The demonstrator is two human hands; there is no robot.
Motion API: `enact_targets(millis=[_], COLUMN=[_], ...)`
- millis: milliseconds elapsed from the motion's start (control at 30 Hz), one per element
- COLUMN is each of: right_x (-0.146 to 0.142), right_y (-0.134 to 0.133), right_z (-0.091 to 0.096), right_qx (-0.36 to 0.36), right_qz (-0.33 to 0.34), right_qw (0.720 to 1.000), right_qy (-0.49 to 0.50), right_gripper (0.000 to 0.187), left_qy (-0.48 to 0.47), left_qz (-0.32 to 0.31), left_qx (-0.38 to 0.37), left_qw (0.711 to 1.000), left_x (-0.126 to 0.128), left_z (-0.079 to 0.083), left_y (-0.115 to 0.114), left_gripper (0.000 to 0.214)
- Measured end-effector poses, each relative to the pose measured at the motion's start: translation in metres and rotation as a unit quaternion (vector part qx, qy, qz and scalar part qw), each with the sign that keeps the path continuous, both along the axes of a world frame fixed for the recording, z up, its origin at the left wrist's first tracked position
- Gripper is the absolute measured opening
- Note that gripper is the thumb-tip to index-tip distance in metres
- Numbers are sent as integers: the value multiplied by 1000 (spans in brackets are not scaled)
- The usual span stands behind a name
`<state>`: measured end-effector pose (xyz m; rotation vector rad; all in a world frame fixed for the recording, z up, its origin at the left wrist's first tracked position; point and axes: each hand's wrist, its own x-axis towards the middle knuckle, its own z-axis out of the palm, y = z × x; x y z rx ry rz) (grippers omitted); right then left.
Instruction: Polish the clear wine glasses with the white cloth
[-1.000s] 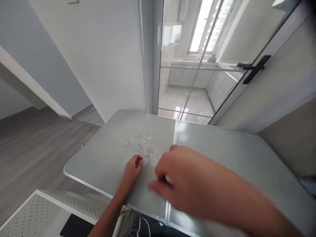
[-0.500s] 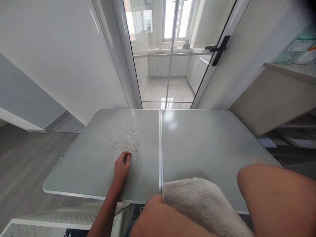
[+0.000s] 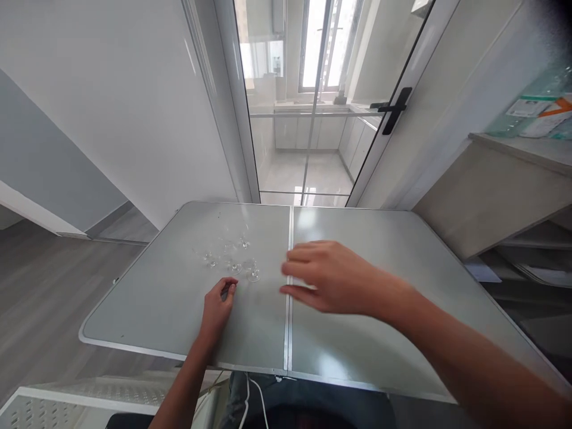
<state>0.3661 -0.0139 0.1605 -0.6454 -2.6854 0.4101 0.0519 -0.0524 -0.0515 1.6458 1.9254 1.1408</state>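
Observation:
Several small clear glasses (image 3: pixel 233 257) stand in a cluster on the left half of a grey folding table (image 3: pixel 384 262). My left hand (image 3: pixel 217 307) rests on the table just in front of them, its fingers curled in a pinch; what they hold is hidden. My right hand (image 3: pixel 333 277) hovers over the table's middle seam, right of the glasses. Its fingers are closed over a sliver of white cloth (image 3: pixel 300 285), mostly hidden under the hand.
A glass door with a black handle (image 3: pixel 393 108) stands behind the table. To the right, a shelf unit (image 3: pixel 504 190) bears packets (image 3: pixel 534 113). A white perforated panel (image 3: pixel 40 408) lies at lower left, and a white cable (image 3: pixel 251 405) hangs below the near table edge.
My right hand, close to the camera with the white cloth half a second ago, has reached out over the middle of the table. My left hand has stayed by the glasses.

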Motion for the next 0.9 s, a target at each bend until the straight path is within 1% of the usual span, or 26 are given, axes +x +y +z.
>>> enact_targets(millis=[33, 67, 100, 133, 167, 200, 233, 267, 300, 333, 367, 433, 467, 500, 567, 633, 700, 733, 767, 800, 833, 900], right_x=[15, 29, 42, 54, 62, 68, 70, 69, 66, 62, 57, 48, 43, 40, 35, 31, 29, 29, 30, 31, 32, 36], right_y=[10, 20, 29, 36, 43, 48, 51, 54, 57, 59, 62, 67, 69, 72, 75, 78, 79, 80, 80, 81, 83, 86], right_z=[-11, -27, -47, -70, -94, -117, -138, -156, -171, -182, -191, -202, -206, -208, -211, -211, -209, -208, -207, -207, -208, -213], right_qx=[-44, -97, -154, -212, -269, -314, -341, -358, -380, -403, -423, -455, -468, -478, -478, -469, -473, -479, -477, -464, -442, -391], right_qz=[-47, -99, -159, -195, -216, -242, -270, -289, -291, -293, -301, -328, -335, -336, -333, -324, -314, -307, -306, -316, -333, -368], right_qw=[998, 989, 971, 949, 925, 894, 859, 827, 798, 768, 737, 679, 662, 655, 663, 673, 668, 664, 666, 676, 689, 716], right_qy=[21, 50, 92, 125, 160, 210, 268, 323, 366, 402, 433, 474, 480, 479, 470, 471, 482, 486, 484, 478, 468, 446], right_gripper=[20, 31, 44, 52, 56, 58, 56, 51, 42, 35, 34, 44, 50, 56, 61, 57, 54, 56, 59, 61, 61, 54], left_qy=[-16, -34, -51, -62, -69, -73, -75, -77, -81, -82, -79, -62, -51, -40, -30, -31, -34, -35, -34, -30, -21, 16], left_qz=[-15, -33, -51, -65, -75, -80, -79, -73, -65, -54, -44, -30, -23, -16, -4, 4, 4, -2, -16, -38, -65, -112], left_qx=[-11, -23, -33, -38, -41, -41, -40, -39, -36, -34, -31, -24, -18, -12, 4, 15, 25, 31, 38, 46, 54, 72], left_qw=[1000, 999, 997, 995, 994, 993, 993, 994, 994, 995, 995, 997, 998, 999, 1000, 999, 999, 999, 999, 998, 996, 991], left_x=[0, 0, 1, 3, 5, 9, 12, 16, 20, 24, 29, 38, 42, 46, 53, 60, 68, 72, 78, 85, 92, 107], left_z=[-1, -2, -2, -3, -4, -5, -6, -6, -6, -6, -6, -6, -6, -6, -8, -10, -9, -8, -5, -2, 1, 5], left_y=[-2, -3, -3, -4, -3, -1, 2, 5, 9, 14, 19, 28, 33, 37, 43, 48, 54, 57, 62, 67, 73, 85], left_gripper=[25, 25, 26, 28, 30, 34, 38, 42, 46, 49, 50, 49, 46, 42, 36, 35, 38, 39, 40, 40, 39, 39])
